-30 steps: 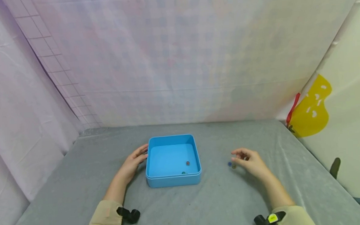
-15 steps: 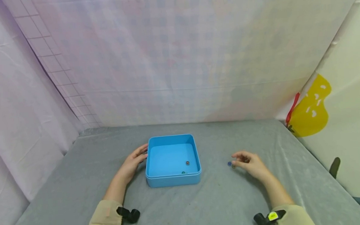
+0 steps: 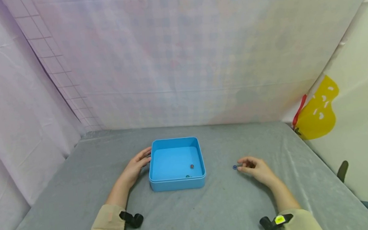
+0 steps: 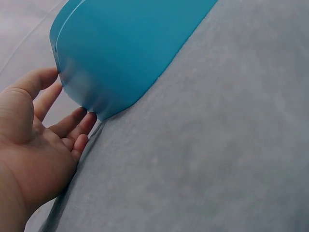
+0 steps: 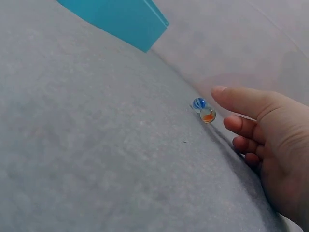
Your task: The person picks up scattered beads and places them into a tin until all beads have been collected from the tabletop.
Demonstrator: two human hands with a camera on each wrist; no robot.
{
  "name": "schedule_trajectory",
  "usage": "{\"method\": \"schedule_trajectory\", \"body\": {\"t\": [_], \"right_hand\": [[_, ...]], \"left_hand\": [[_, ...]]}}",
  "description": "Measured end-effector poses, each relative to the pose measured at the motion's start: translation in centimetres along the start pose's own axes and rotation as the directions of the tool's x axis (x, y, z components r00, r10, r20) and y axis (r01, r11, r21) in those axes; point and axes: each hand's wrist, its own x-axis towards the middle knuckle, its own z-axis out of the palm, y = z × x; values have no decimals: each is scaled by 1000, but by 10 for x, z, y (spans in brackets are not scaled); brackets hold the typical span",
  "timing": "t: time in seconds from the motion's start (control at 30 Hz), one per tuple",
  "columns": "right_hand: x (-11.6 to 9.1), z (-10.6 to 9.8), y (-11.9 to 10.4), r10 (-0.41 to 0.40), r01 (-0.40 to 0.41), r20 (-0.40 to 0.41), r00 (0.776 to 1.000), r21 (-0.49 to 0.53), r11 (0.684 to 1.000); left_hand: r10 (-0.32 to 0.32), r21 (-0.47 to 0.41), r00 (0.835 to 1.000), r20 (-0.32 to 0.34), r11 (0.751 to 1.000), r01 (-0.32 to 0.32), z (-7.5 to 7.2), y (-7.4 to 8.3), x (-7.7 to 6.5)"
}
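My left hand [image 3: 135, 170] rests its fingertips against the left side of a blue square box [image 3: 177, 185]. In the left wrist view its fingers [image 4: 72, 123] are spread and loosely bent at the box's corner. Inside the box lie a reddish marble [image 3: 192, 166] and a greenish marble [image 3: 188, 176]. To the right, my right hand [image 3: 258, 169] hovers low beside a blue marble [image 3: 235, 167]. The right wrist view shows a clear marble with an orange swirl [image 5: 207, 115] next to it, just off the thumb and bent fingers; from the head that marble is hidden.
A grey cloth [image 3: 189, 215] covers the table. White patterned curtains [image 3: 175, 60] hang behind and at the left, and a panel with a yellow shape [image 3: 318, 113] stands at the right. Both wrists carry small black cameras [image 3: 134, 221].
My right hand has lowered slightly, and its thumb now covers the second marble in the head view. The left hand and the box have stayed in place.
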Motion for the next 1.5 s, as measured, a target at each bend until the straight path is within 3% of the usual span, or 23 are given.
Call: {"method": "schedule_trajectory", "body": {"t": [0.23,0.6,0.83,1.03,1.5], "right_hand": [[-1,-2,1,11,-11,14,1000,-12,1000],[-3,0,0,-27,29,12,1000,-115,993],[-2,0,1,-12,15,23,1000,-165,986],[-2,2,2,-26,28,14,1000,-169,985],[-1,2,-1,32,-34,-11,999,-129,991]], "left_hand": [[9,0,1000,5,1000,-9,0,1,0],[4,-2,1000,2,1000,-4,0,0,0],[14,3,1000,2,1000,-14,0,0,0],[17,3,1000,8,1000,-17,-1,0,0],[17,3,1000,16,1000,-17,-1,-1,1]]}}
